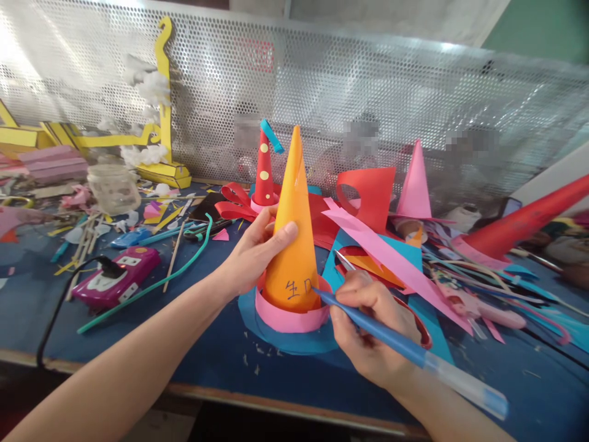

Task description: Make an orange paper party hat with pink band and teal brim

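An orange paper cone (pixel 294 221) stands upright inside a pink paper ring (pixel 288 319) on a blue paper disc. My left hand (pixel 255 252) grips the cone's left side, thumb across its front. My right hand (pixel 370 328) holds a blue pen (pixel 391 334), whose tip touches the cone's lower front beside handwritten black marks (pixel 294 287).
Behind stand a red dotted cone (pixel 264 172), a pink cone (pixel 415 183) and a long red cone (pixel 524 221), among paper strips and scraps. A pink glue gun (pixel 115 279) with black cord lies left. A glass jar (pixel 113 187) and perforated metal panel sit at the back.
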Action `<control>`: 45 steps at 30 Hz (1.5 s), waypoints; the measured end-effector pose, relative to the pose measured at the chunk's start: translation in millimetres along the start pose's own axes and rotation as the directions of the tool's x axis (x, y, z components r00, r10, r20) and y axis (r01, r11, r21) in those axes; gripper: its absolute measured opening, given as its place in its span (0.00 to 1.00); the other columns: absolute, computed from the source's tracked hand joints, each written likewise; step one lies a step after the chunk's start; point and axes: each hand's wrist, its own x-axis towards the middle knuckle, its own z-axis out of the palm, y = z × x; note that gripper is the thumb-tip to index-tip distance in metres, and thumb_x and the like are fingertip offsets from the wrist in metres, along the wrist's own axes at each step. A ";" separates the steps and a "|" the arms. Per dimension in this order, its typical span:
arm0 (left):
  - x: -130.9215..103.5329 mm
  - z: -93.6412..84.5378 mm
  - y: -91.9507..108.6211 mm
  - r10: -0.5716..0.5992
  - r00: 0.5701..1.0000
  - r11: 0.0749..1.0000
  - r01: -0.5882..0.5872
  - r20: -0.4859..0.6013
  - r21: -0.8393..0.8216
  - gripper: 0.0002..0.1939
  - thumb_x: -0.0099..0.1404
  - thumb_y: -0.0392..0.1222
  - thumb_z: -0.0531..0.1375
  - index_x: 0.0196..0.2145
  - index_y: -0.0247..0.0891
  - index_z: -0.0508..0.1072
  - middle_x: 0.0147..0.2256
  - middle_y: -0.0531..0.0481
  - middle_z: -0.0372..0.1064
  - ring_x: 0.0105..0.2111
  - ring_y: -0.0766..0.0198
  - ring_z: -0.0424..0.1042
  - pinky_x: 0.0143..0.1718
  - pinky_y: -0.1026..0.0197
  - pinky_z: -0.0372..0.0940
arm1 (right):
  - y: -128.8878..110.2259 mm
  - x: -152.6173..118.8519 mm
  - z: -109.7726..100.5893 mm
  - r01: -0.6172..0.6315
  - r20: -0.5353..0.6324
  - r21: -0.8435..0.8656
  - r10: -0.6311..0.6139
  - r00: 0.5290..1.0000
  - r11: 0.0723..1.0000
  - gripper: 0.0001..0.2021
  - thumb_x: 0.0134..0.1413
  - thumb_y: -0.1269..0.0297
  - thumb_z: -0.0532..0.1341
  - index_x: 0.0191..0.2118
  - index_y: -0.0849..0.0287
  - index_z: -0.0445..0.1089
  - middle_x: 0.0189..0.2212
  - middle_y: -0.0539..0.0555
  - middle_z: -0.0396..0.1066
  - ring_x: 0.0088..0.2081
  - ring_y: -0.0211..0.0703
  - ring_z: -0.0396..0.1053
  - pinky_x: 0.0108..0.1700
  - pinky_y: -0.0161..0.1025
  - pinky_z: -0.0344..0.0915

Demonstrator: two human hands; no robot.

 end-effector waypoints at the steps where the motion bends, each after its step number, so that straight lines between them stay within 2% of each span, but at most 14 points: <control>1: 0.2 -0.2 -0.1 -0.001 1.000 1.000 0.001 -0.001 -0.006 0.12 0.64 0.46 0.62 0.44 0.44 0.68 0.37 0.54 0.71 0.35 0.64 0.71 0.38 0.62 0.68 | -0.1 -0.6 -0.5 0.010 0.002 0.001 -0.010 1.000 1.000 0.10 0.50 0.78 0.59 0.35 0.56 0.61 0.25 0.49 0.62 0.25 0.39 0.63 0.29 0.41 0.64; 7: 1.4 -2.5 -2.7 0.007 0.999 0.999 -0.005 0.036 -0.047 0.11 0.65 0.45 0.62 0.45 0.45 0.68 0.37 0.55 0.71 0.35 0.68 0.71 0.36 0.67 0.68 | -1.5 -1.2 1.3 0.000 0.015 0.052 -0.001 1.000 0.999 0.11 0.50 0.79 0.59 0.36 0.56 0.61 0.24 0.48 0.62 0.27 0.41 0.65 0.30 0.40 0.64; 17: 1.7 -4.0 -3.2 -0.004 0.999 1.000 0.005 0.034 -0.019 0.13 0.65 0.46 0.62 0.46 0.45 0.68 0.37 0.54 0.72 0.33 0.67 0.72 0.35 0.66 0.69 | -0.9 -3.9 2.4 0.009 0.028 0.051 -0.011 1.000 0.999 0.12 0.48 0.79 0.59 0.34 0.55 0.60 0.23 0.48 0.62 0.27 0.39 0.63 0.29 0.39 0.62; 24: 1.8 -5.4 -2.8 -0.034 0.999 0.999 0.034 0.018 0.001 0.16 0.64 0.49 0.63 0.47 0.45 0.68 0.40 0.52 0.73 0.35 0.64 0.73 0.37 0.63 0.70 | -2.3 -3.3 -7.6 -0.045 -0.073 0.055 0.049 0.996 0.997 0.10 0.50 0.79 0.59 0.34 0.56 0.61 0.24 0.48 0.61 0.25 0.38 0.60 0.28 0.40 0.61; 29: 2.5 -4.1 1.2 -0.052 0.998 0.998 0.050 -0.044 -0.039 0.16 0.63 0.48 0.63 0.47 0.42 0.69 0.43 0.49 0.73 0.40 0.60 0.73 0.41 0.61 0.69 | -2.9 -5.3 -16.8 -0.006 -0.126 0.093 0.017 0.992 0.996 0.14 0.50 0.81 0.60 0.40 0.56 0.66 0.28 0.50 0.66 0.29 0.40 0.65 0.34 0.45 0.66; 32: 4.0 -3.8 3.3 -0.083 0.994 0.993 0.077 -0.067 -0.087 0.17 0.61 0.46 0.61 0.46 0.39 0.69 0.40 0.46 0.74 0.39 0.56 0.74 0.40 0.56 0.69 | -4.3 -6.9 -26.3 -0.074 -0.117 0.019 0.076 0.990 0.997 0.15 0.51 0.79 0.62 0.43 0.55 0.68 0.31 0.52 0.70 0.33 0.43 0.70 0.35 0.43 0.68; 35: 5.5 -4.7 3.3 -0.075 0.995 0.987 0.065 -0.064 -0.145 0.17 0.59 0.45 0.59 0.45 0.38 0.67 0.37 0.46 0.74 0.36 0.55 0.74 0.38 0.54 0.70 | -5.0 -7.2 -31.0 -0.198 -0.083 -0.024 0.195 0.977 0.980 0.10 0.55 0.73 0.63 0.42 0.53 0.69 0.33 0.52 0.73 0.32 0.43 0.73 0.29 0.37 0.69; 38: 6.1 -6.1 1.6 -0.050 0.997 0.986 0.041 -0.052 -0.162 0.18 0.58 0.44 0.58 0.46 0.39 0.66 0.35 0.47 0.74 0.35 0.55 0.75 0.37 0.54 0.70 | -5.2 -6.9 -26.5 -0.311 -0.050 0.047 0.314 0.948 0.949 0.06 0.58 0.69 0.62 0.41 0.53 0.69 0.29 0.51 0.74 0.25 0.39 0.71 0.20 0.34 0.65; 40: 5.7 -6.5 0.7 -0.050 0.998 0.986 0.041 -0.048 -0.160 0.18 0.59 0.46 0.58 0.46 0.39 0.66 0.34 0.47 0.74 0.34 0.55 0.75 0.36 0.54 0.70 | -5.6 -7.0 -20.0 -0.337 -0.062 0.093 0.343 0.937 0.937 0.05 0.57 0.68 0.62 0.39 0.54 0.69 0.27 0.50 0.73 0.21 0.36 0.68 0.18 0.33 0.62; 45: 2.6 -3.2 0.6 -0.113 0.992 0.987 0.105 -0.060 -0.121 0.22 0.61 0.55 0.58 0.47 0.37 0.66 0.34 0.44 0.74 0.32 0.55 0.74 0.36 0.54 0.69 | -8.7 -8.4 -5.2 -0.215 -0.071 0.212 0.234 0.970 0.953 0.07 0.56 0.74 0.60 0.37 0.54 0.65 0.28 0.50 0.69 0.27 0.38 0.69 0.22 0.34 0.63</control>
